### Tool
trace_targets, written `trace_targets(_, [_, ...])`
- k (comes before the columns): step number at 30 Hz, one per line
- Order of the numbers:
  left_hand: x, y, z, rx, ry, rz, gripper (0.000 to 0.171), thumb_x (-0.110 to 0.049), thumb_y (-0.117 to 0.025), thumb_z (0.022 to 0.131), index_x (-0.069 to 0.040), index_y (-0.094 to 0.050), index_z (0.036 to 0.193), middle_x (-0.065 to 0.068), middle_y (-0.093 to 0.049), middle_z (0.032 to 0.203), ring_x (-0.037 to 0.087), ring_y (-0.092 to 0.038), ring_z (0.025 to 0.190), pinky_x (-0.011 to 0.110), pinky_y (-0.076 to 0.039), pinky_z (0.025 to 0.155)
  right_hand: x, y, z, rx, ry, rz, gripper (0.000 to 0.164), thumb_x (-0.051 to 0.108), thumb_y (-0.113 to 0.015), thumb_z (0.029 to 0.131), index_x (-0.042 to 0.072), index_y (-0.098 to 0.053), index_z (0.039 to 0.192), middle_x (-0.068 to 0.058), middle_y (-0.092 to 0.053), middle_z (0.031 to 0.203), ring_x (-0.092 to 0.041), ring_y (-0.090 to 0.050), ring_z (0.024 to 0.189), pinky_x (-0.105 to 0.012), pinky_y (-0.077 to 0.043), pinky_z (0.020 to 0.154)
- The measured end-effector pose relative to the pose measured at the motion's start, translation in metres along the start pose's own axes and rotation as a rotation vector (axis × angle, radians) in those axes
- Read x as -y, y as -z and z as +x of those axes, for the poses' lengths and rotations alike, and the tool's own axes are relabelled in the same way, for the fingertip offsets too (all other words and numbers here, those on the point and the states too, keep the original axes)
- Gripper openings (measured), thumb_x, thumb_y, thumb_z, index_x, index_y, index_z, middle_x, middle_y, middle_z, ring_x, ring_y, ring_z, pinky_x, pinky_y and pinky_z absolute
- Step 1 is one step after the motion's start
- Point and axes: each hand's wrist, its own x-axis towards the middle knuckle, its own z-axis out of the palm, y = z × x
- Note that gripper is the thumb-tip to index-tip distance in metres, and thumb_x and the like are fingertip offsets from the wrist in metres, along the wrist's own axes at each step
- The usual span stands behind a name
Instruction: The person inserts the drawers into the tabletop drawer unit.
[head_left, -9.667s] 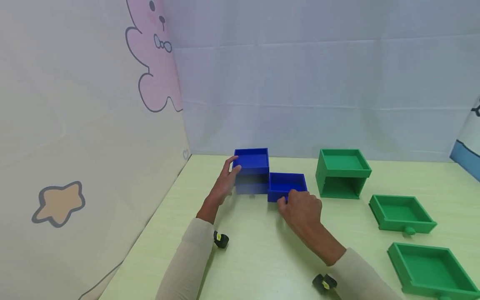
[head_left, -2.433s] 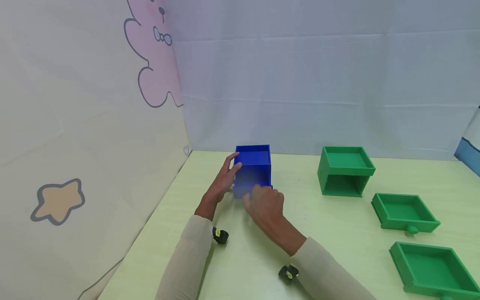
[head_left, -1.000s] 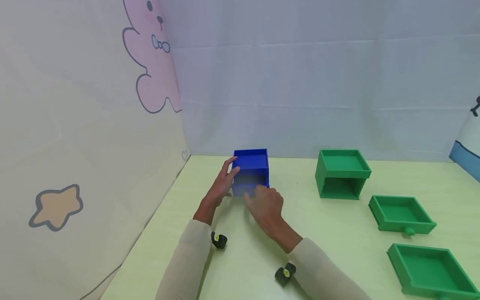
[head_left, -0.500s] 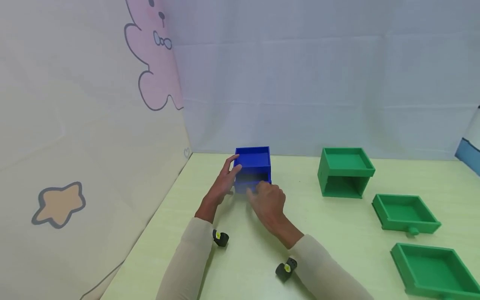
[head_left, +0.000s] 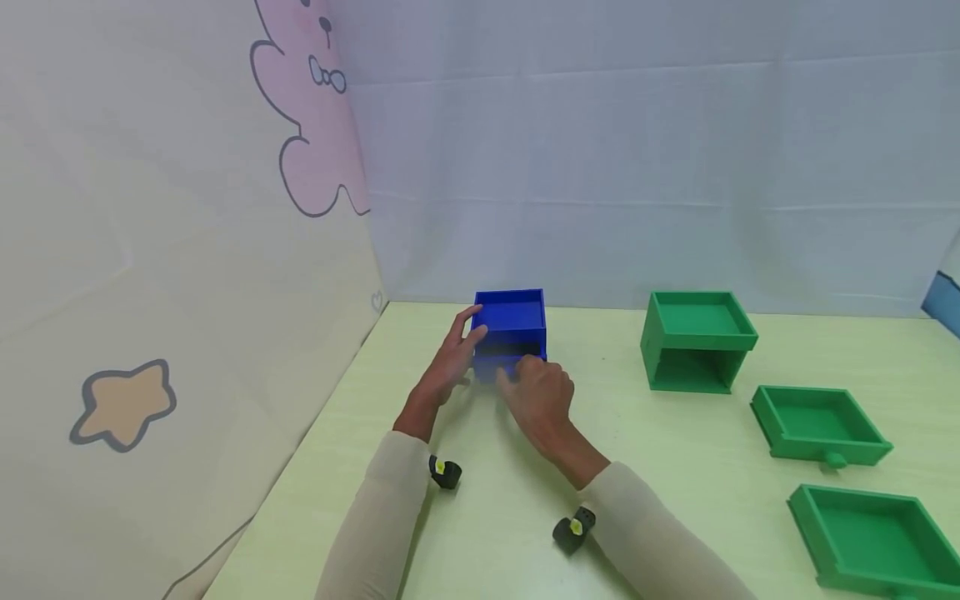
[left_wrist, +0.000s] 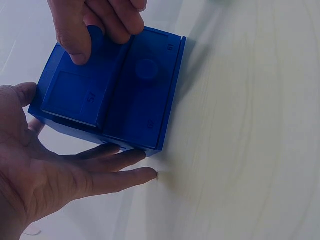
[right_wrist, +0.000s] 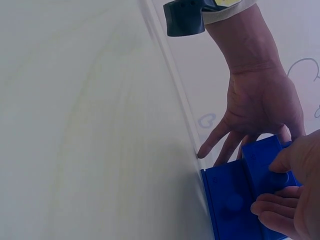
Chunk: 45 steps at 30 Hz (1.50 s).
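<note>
Pale cloth walls (head_left: 600,150), printed at the left with a pink bear and an orange star, enclosed a light yellow-green, faintly grained surface (head_left: 660,467). Toward its back left stood a small box-shaped blue cabinet (head_left: 510,316) with a shallow tray top. The left hand (head_left: 450,362) was spread along the cabinet's left side, fingers loosely extended, its thumb touching the edge. The right hand (head_left: 542,402) was closed, thumb and curled fingers pinching the round knob of an upper blue drawer (left_wrist: 70,95), which sat partly inside and jutted from the front above a flush lower blue drawer (left_wrist: 142,100). Well apart to the right stood a green open-fronted cabinet (head_left: 705,342), with two shallow green drawers (head_left: 821,414) lying nearer the person.
</note>
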Motion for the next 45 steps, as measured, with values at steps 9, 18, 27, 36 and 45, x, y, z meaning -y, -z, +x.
trace_targets(9, [0.001,0.000,-0.001,0.018,0.013,-0.015,0.048,-0.052,-0.045,0.103,-0.048,-0.031,0.150,0.008,-0.027,0.161,0.049,-0.038,0.137,0.081,-0.035,0.086,-0.001,-0.003,0.002,0.007,-0.010,0.016,0.055,0.022,-0.077,0.081,0.016,-0.032,0.051,0.006,-0.023,0.047,-0.013,-0.030,0.042,-0.027,-0.027,0.040])
trace_targets(18, [0.002,-0.002,0.000,0.005,0.014,-0.014,0.045,-0.050,-0.044,0.104,-0.050,-0.032,0.148,0.009,-0.029,0.160,0.048,-0.042,0.134,0.080,-0.037,0.085,-0.005,-0.007,0.006,-0.001,-0.017,0.019,0.054,0.023,-0.075,0.083,0.014,-0.032,0.052,0.006,-0.025,0.047,-0.014,-0.032,0.042,-0.027,-0.026,0.040])
trace_targets(27, [-0.014,-0.001,-0.010,0.049,0.020,-0.028,0.051,-0.044,-0.043,0.106,-0.039,-0.027,0.154,0.011,-0.021,0.163,0.051,-0.033,0.139,0.081,-0.033,0.088,-0.008,-0.011,0.008,0.003,-0.039,0.070,0.055,0.025,-0.077,0.085,0.015,-0.034,0.052,0.006,-0.028,0.047,-0.013,-0.034,0.042,-0.027,-0.026,0.042])
trace_targets(36, [-0.005,0.002,-0.002,0.074,0.055,-0.034,0.054,-0.044,-0.042,0.106,-0.039,-0.022,0.156,0.012,-0.016,0.164,0.051,-0.033,0.139,0.081,-0.034,0.088,-0.007,-0.010,0.011,0.059,-0.091,0.122,0.056,0.030,-0.078,0.087,0.016,-0.035,0.054,0.006,-0.029,0.048,-0.012,-0.033,0.043,-0.027,-0.025,0.044])
trace_targets(45, [-0.003,0.001,-0.002,0.028,0.017,-0.013,0.048,-0.051,-0.043,0.104,-0.047,-0.028,0.151,0.012,-0.027,0.161,0.054,-0.040,0.133,0.080,-0.035,0.087,-0.009,-0.012,0.015,0.074,-0.094,0.152,0.030,0.029,-0.078,0.088,0.000,-0.074,0.080,-0.010,-0.070,0.067,-0.023,-0.066,0.059,-0.035,-0.050,0.052])
